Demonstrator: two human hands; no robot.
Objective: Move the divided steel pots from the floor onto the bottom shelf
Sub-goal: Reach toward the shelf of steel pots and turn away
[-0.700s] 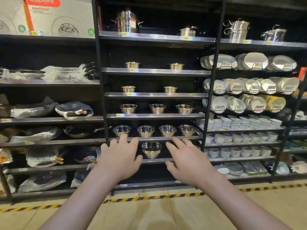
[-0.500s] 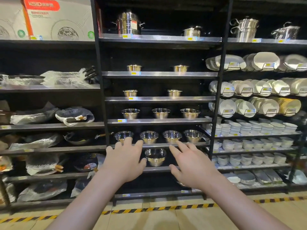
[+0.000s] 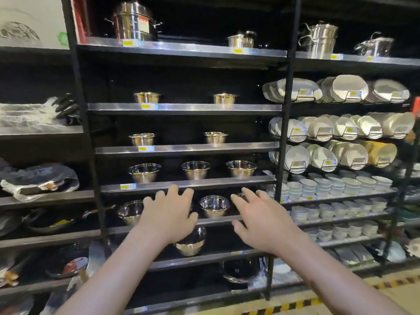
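My left hand (image 3: 169,215) and my right hand (image 3: 261,218) are stretched out in front of the middle shelving unit, fingers spread, holding nothing. On the bottom shelf (image 3: 193,301) a wide steel pot (image 3: 238,271) sits in the shadow at the right; I cannot tell whether it is divided. A steel bowl (image 3: 191,244) stands on the shelf above it, half hidden by my left hand. No pot shows on the visible strip of floor (image 3: 329,298).
The black rack holds rows of steel bowls (image 3: 214,206) on its middle shelves and lidded steamers (image 3: 134,21) on top. Stacked white plates and bowls (image 3: 318,185) fill the right unit. Wrapped pans (image 3: 41,180) lie on the left unit. Yellow-black tape (image 3: 295,305) edges the floor.
The view has closed in on the rack and tilted up. Both hands stay open and have risen against the shelves, from around the low single bowl to the row above.
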